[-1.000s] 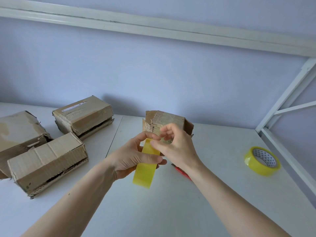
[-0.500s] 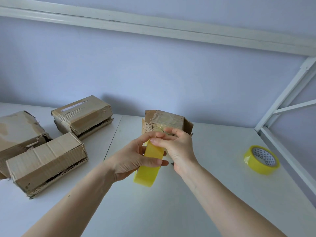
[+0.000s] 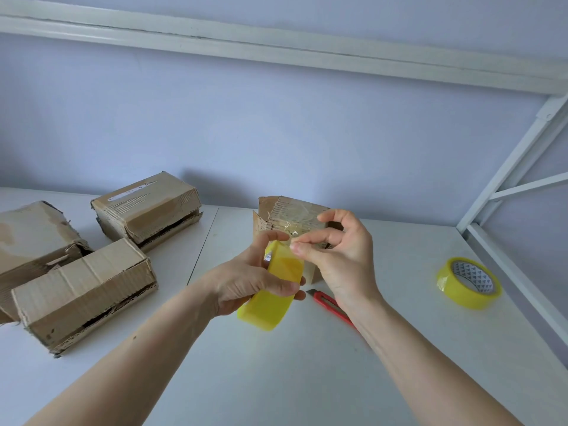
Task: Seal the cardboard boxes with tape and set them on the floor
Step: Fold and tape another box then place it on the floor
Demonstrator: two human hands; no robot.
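Note:
My left hand point(image 3: 246, 282) grips a yellow tape roll point(image 3: 272, 290) above the white table point(image 3: 307, 379), holding it edge-on. My right hand point(image 3: 335, 256) pinches at the top rim of the roll with thumb and forefinger, its other fingers raised. Just behind both hands stands a small cardboard box point(image 3: 292, 215) with clear tape across its top. Three more worn cardboard boxes lie at the left: one at the back point(image 3: 147, 207), one in front point(image 3: 83, 290), and one at the far left edge point(image 3: 30, 238).
A second yellow tape roll point(image 3: 468, 282) lies flat at the right of the table. A red utility knife point(image 3: 330, 304) lies partly under my right wrist. A white metal frame point(image 3: 507, 167) rises along the right edge; a blue wall stands behind.
The roll has tilted from hanging flat-faced to edge-on in my left hand. My right hand shifted from the box's top to pinching the roll's upper rim, fingers spread.

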